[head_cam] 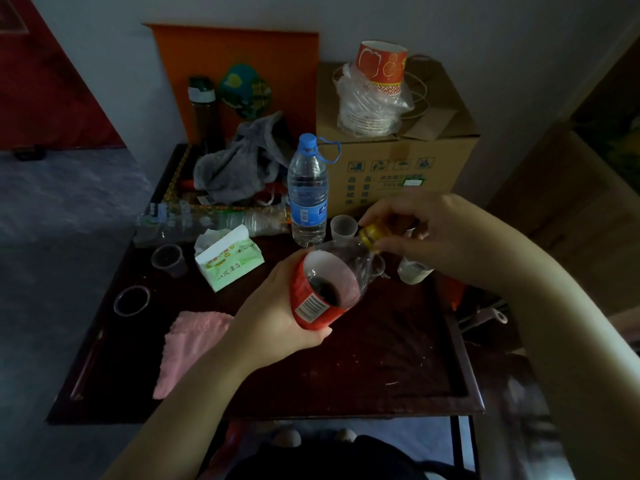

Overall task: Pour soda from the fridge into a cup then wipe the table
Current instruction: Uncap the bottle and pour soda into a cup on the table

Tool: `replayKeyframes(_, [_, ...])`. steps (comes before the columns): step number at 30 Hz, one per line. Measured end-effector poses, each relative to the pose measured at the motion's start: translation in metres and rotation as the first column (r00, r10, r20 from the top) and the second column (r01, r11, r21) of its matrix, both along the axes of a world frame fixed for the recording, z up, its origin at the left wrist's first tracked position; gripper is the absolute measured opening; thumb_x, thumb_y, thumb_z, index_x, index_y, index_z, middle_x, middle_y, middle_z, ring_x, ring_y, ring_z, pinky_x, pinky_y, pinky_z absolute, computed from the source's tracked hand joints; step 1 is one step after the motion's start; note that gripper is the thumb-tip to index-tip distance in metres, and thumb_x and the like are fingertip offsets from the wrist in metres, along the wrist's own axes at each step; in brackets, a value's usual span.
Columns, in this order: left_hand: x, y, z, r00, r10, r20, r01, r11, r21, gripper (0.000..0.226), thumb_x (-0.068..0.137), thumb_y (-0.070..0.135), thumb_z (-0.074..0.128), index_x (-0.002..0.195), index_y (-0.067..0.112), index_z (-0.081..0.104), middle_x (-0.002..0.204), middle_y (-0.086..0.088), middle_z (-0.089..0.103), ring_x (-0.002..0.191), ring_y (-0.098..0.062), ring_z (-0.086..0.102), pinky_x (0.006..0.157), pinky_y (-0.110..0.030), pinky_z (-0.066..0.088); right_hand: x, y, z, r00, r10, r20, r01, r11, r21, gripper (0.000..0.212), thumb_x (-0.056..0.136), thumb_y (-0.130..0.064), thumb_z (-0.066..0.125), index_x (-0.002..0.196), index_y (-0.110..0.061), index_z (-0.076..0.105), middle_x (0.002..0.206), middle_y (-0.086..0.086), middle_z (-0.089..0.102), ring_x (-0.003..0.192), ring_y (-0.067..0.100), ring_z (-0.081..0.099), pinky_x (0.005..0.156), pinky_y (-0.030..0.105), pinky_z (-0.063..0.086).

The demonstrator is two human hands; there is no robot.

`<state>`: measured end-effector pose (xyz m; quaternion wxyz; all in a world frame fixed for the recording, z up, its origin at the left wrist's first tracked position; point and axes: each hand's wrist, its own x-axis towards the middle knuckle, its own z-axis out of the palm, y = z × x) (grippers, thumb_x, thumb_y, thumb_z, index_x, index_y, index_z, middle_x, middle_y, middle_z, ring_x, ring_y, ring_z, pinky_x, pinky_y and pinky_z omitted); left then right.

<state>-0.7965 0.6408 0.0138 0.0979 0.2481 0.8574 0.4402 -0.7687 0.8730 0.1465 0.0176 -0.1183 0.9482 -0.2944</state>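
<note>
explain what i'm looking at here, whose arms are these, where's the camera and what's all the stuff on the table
There is no machine here. These are a person's two bare hands, filmed by one wide-angle camera worn on the head, looking forward and down.

The left hand grips a soda bottle with a red label. The bottle is tilted and has a little dark soda inside. The right hand pinches its yellow cap; I cannot tell whether it is opening or closing it.

Below them is a dark wooden table. On it are a pink cloth, a tissue pack, an upright water bottle and a small clear cup near the cap, with two more at the left. Behind stands a cardboard box with a stack of paper cups on top.
</note>
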Motion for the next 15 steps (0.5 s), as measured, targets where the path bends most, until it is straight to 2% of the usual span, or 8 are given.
replayKeyframes(4, [0.001, 0.002, -0.001, 1.000, -0.008, 0.013, 0.008, 1.000, -0.009, 0.109, 0.053, 0.037, 0.090, 0.141, 0.038, 0.025, 0.134, 0.019, 0.046, 0.119, 0.004, 0.048, 0.098, -0.029, 0.048, 0.005, 0.006, -0.005, 1.000, 0.018, 0.003, -0.018, 0.995, -0.094, 0.028, 0.083, -0.017, 0.070, 0.105, -0.032, 0.065, 0.101, -0.017, 0.060, 0.093, 0.004, 0.059, 0.076, 0.015, 0.048])
replayKeyframes(9, [0.003, 0.008, -0.003, 0.999, -0.031, 0.016, 0.032, 0.999, -0.040, 0.109, 0.053, 0.037, 0.089, 0.140, 0.043, 0.023, 0.134, 0.020, 0.044, 0.118, 0.004, 0.049, 0.097, -0.028, 0.048, 0.012, 0.010, -0.014, 1.000, -0.026, -0.013, 0.023, 0.982, -0.187, 0.015, 0.082, -0.019, 0.070, 0.095, -0.028, 0.068, 0.103, -0.013, 0.065, 0.095, 0.003, 0.061, 0.079, 0.017, 0.049])
replayKeyframes(12, [0.005, 0.013, -0.005, 0.999, -0.041, 0.019, 0.042, 0.998, -0.043, 0.108, 0.054, 0.035, 0.090, 0.140, 0.042, 0.023, 0.135, 0.020, 0.044, 0.118, 0.004, 0.048, 0.098, -0.027, 0.047, 0.016, 0.017, -0.021, 0.998, -0.067, -0.018, 0.059, 0.956, -0.287, 0.026, 0.081, -0.010, 0.071, 0.100, -0.027, 0.067, 0.103, -0.015, 0.066, 0.095, 0.000, 0.062, 0.080, 0.013, 0.048])
replayKeyframes(15, [0.005, 0.016, -0.008, 0.998, -0.055, 0.024, 0.056, 0.997, -0.057, 0.108, 0.054, 0.036, 0.089, 0.140, 0.042, 0.024, 0.135, 0.019, 0.044, 0.118, 0.004, 0.048, 0.098, -0.027, 0.047, 0.020, 0.032, -0.024, 0.994, -0.114, -0.002, 0.103, 0.912, -0.398, 0.034, 0.081, -0.003, 0.069, 0.106, -0.026, 0.065, 0.108, -0.010, 0.067, 0.100, 0.004, 0.063, 0.086, 0.024, 0.051])
